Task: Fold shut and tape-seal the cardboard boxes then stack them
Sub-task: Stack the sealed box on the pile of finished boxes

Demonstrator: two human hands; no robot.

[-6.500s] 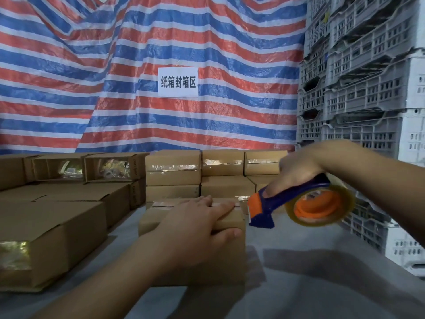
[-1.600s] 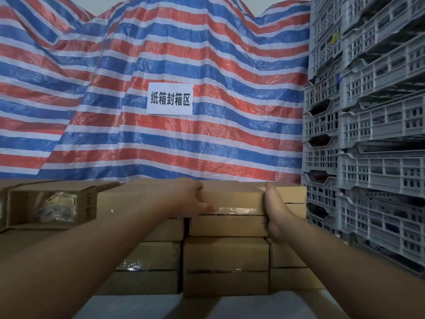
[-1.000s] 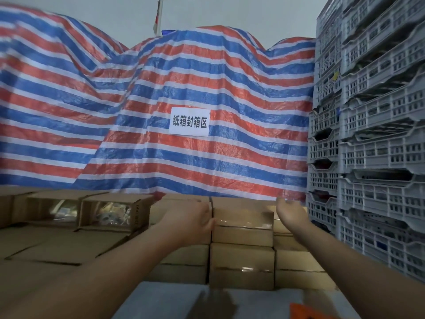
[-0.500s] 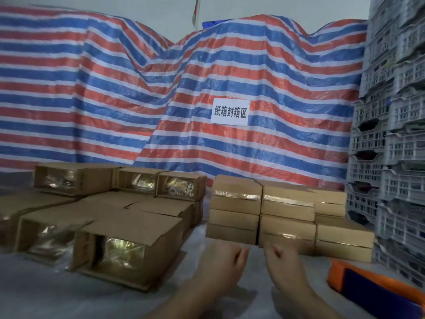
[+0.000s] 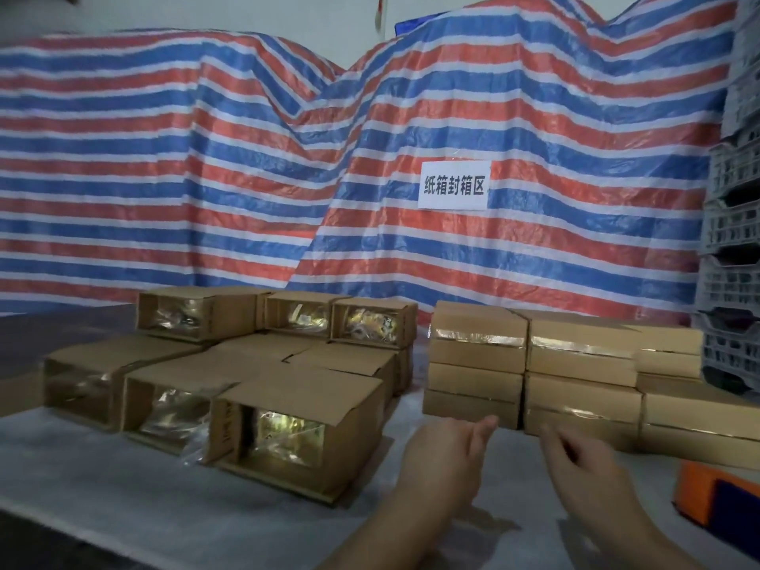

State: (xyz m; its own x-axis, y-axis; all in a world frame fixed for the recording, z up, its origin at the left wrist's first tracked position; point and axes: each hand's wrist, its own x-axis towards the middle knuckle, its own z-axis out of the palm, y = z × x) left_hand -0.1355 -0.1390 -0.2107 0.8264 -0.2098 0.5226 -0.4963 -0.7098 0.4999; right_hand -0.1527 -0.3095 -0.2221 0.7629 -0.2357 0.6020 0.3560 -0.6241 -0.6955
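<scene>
Cardboard boxes are seen in two groups on a table that is covered with a white sheet. On the left side, the open boxes are laid on their sides, and shiny plastic bags can be seen inside them. The nearest open box is set just left of the left hand. More open boxes are placed behind it, some on top of others. On the right side, the sealed boxes are stacked in neat piles, and shiny tape is seen along their fronts. The piles are pushed close together, side by side.

Both hands are held low over the table, in front of the sealed boxes. Nothing is held in the left hand, and its fingers are kept loose and a little spread. Nothing is held in the right hand either, and its fingers are bent a little and relaxed.

An orange and blue tape dispenser is laid at the right edge of the table, near the right hand but not touched. A striped tarp in red, white and blue is hung behind the boxes, and a white sign is stuck on it. Grey plastic crates are piled at the far right.
</scene>
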